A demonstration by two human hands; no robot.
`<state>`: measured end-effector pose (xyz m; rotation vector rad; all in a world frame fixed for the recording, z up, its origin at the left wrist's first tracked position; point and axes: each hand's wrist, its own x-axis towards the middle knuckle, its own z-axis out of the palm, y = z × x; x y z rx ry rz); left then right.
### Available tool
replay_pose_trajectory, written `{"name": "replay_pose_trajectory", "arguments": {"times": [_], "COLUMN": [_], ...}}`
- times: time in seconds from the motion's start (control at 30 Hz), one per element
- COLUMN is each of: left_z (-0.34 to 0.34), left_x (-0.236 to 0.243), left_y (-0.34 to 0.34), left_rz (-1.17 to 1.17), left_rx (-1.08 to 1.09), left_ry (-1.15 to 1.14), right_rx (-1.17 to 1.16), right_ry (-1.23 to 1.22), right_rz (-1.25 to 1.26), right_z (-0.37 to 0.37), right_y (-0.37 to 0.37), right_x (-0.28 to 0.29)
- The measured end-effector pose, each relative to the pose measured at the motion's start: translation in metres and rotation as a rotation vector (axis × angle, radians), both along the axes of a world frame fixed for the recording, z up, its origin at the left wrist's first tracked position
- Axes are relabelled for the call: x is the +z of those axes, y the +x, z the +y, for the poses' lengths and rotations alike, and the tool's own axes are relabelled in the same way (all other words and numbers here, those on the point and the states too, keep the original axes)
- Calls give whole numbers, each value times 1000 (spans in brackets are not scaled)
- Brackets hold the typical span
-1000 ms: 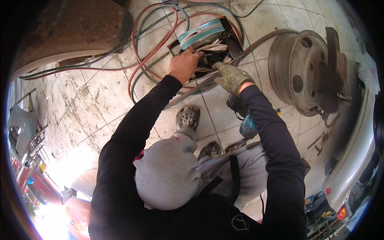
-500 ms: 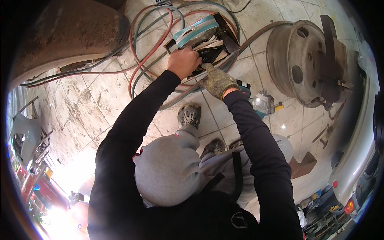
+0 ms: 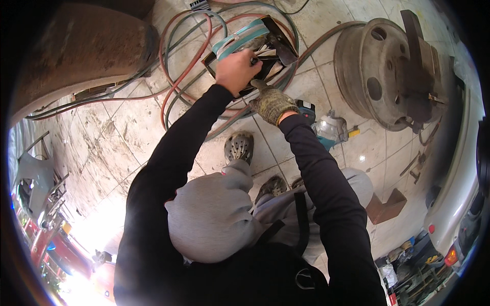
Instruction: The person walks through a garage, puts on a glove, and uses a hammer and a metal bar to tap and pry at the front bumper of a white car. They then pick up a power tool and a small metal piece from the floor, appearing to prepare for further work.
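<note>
A dark open box [image 3: 209, 62] full of small tools and parts lies on the tiled floor ahead of me. A teal-trimmed pouch with a zip [image 3: 242, 38] rests across its far left side. Over the box, my bare left hand [image 3: 239, 71] has its fingers curled around a small dark thing, mostly hidden by them. My right hand [image 3: 274, 104], in a grey-green knit glove, is closed at the box's near edge, its fingers partly hidden. Just right of the glove lies a teal power tool with a clear guard [image 3: 329, 130] and a dark battery.
Red and grey hoses [image 3: 168, 66] loop around the box. A rusty steel wheel [image 3: 365, 76] with a dark metal bar on it stands at right. A large rusty panel [image 3: 87, 51] fills the upper left. A brown metal bracket [image 3: 386, 206] lies near my right knee.
My left hand has lifted out from among the contents, with a small dark thing now showing at its fingers. My gloved hand stays at the box's near edge, shifted slightly left.
</note>
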<state>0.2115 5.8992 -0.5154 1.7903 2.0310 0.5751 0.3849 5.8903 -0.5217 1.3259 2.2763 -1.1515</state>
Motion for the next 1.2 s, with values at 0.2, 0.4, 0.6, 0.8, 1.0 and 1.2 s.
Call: {"name": "replay_pose_trajectory", "arguments": {"times": [0.2, 0.4, 0.6, 0.8, 1.0, 1.2], "left_z": [-37, -69, -81, -97, -126, -142], "left_x": [34, 23, 14, 7, 12, 3], "left_y": [-25, -27, -16, 2, 15, 19], "left_rz": [-1312, -1869, -1969, -1953, -1839, -1611], "left_rx": [418, 501, 516, 543, 479, 356], "left_ry": [-178, -280, -355, -454, -625, -663], "right_rx": [-522, -924, -747, -806, -821, -840], "right_ry": [-75, -436, -285, -365, -416, -388], "right_rz": [475, 807, 900, 992, 824, 659], "right_z": [-11, -6, -7, -21, -43, -63], "right_y": [0, -10, -11, -10, 7, 13], "right_x": [-4, 49, 45, 34, 20, 9]}}
